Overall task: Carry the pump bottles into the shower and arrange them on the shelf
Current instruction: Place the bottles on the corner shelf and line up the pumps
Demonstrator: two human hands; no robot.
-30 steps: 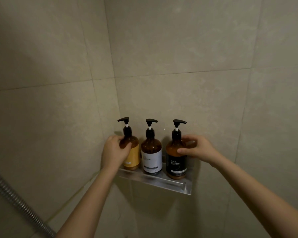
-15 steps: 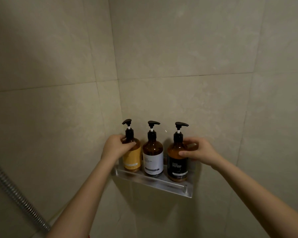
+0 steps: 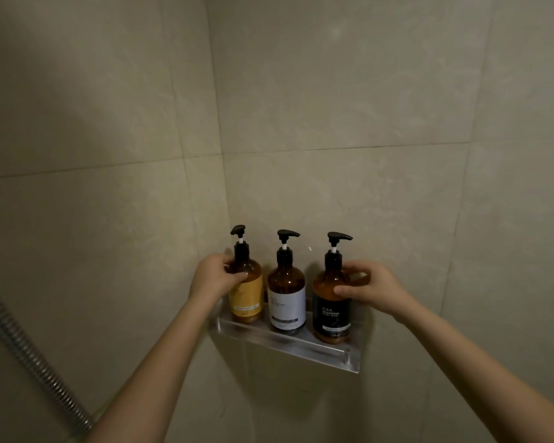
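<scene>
Three amber pump bottles stand upright in a row on a metal corner shelf. The yellow-label bottle is at the left, and my left hand wraps its shoulder. The white-label bottle in the middle is untouched. The black-label bottle is at the right, with my right hand holding its shoulder from the right side. All three black pump heads point right.
Beige tiled walls meet in a corner behind the shelf. A ribbed metal shower hose runs diagonally along the lower left wall.
The yellow-label bottle's pump has turned from pointing left toward the right. Both hands stay on the outer bottles, and the view has shifted slightly.
</scene>
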